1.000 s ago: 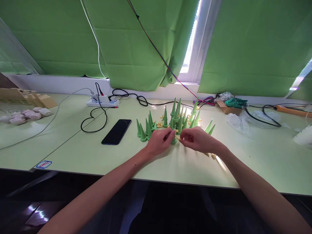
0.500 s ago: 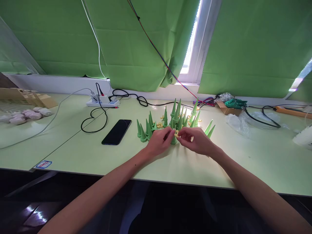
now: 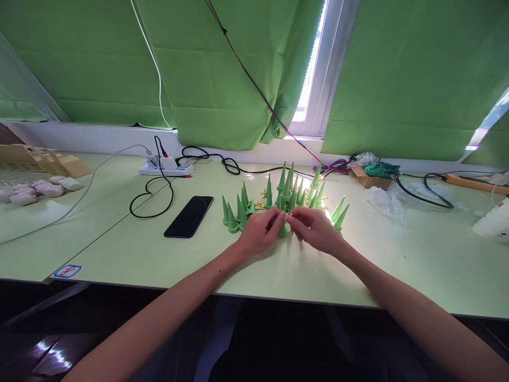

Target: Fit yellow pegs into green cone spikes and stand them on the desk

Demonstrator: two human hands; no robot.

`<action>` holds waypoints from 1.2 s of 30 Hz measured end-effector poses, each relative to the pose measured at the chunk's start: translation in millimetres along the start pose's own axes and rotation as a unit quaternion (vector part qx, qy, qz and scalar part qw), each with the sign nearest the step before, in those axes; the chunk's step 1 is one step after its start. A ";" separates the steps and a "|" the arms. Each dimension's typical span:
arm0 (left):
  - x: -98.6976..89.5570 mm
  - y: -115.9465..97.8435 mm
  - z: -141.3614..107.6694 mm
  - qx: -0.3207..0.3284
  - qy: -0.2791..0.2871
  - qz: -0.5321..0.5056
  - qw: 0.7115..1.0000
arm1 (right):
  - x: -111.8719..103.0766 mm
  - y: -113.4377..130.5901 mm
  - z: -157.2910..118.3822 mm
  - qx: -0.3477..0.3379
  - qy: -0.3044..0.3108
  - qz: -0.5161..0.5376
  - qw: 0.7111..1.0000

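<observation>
My left hand [image 3: 260,229] is closed in a pinch on a green plastic cone [image 3: 282,231], whose wide base shows below the fingertips. Close against it, my right hand [image 3: 314,228] pinches a small yellow piece [image 3: 287,217] beside the cone's upper part; the fingers cover most of the piece. Just beyond both hands several more green cones [image 3: 292,199] stand upright in a cluster. Another group of green cones [image 3: 232,220] is left of my left hand. Two cones [image 3: 340,216] lean at the right. Small yellow pieces [image 3: 259,205] lie among the cones.
A black phone [image 3: 189,216] lies to the left. Behind it are a white power strip [image 3: 167,168] and a looped black cable [image 3: 172,199]. White rounded objects [image 3: 50,187] sit far left. At the right are a small cardboard box [image 3: 371,179] and clear plastic bags [image 3: 387,203].
My right hand has turned slightly and its fingers have drawn closer together around the small yellow piece. My left hand stays nearly in place. The whole view has shifted slightly.
</observation>
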State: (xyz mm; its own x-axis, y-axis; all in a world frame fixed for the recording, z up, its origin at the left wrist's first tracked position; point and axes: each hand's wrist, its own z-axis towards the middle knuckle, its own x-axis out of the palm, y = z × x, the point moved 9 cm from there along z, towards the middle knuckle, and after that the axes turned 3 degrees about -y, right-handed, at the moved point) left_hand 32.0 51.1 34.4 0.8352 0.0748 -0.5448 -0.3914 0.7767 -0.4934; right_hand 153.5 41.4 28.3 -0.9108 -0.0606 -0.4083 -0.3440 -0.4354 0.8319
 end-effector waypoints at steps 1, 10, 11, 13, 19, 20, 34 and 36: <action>-0.6 0.8 0.3 -0.010 -0.001 -0.003 1.000 | -2.5 0.8 0.0 -0.004 -0.016 -0.006 1.000; -1.9 10.2 1.6 -0.114 0.006 -0.035 0.993 | -20.0 -5.7 0.5 -0.011 -0.136 -0.027 0.990; 0.6 11.8 0.9 -0.125 0.021 -0.033 0.991 | -20.4 -6.0 0.6 -0.010 -0.138 -0.029 0.990; 5.6 12.8 0.0 -0.133 0.051 -0.023 0.990 | -21.5 -6.3 0.8 -0.008 -0.143 -0.028 0.989; 15.5 11.5 -0.1 -0.112 0.107 0.036 0.987 | -27.0 -10.0 0.5 0.000 -0.160 -0.025 0.987; 16.8 11.8 -0.5 -0.109 0.114 0.046 0.986 | -28.2 -10.4 0.4 -0.004 -0.165 -0.030 0.986; 16.1 17.1 0.5 -0.119 0.080 -0.017 0.989 | -23.1 -14.5 3.7 -0.027 -0.127 -0.083 0.988; 12.5 16.9 1.7 -0.132 0.062 -0.030 0.989 | -20.6 -15.1 3.9 -0.026 -0.117 -0.090 0.989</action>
State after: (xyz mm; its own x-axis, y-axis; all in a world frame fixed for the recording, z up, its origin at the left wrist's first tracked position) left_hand 36.5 66.2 20.4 0.8120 -0.0562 -0.5809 -0.4447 0.5851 -0.6782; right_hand 176.6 52.7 25.7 -0.8659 0.2286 -0.4450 -0.4987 -0.4660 0.7309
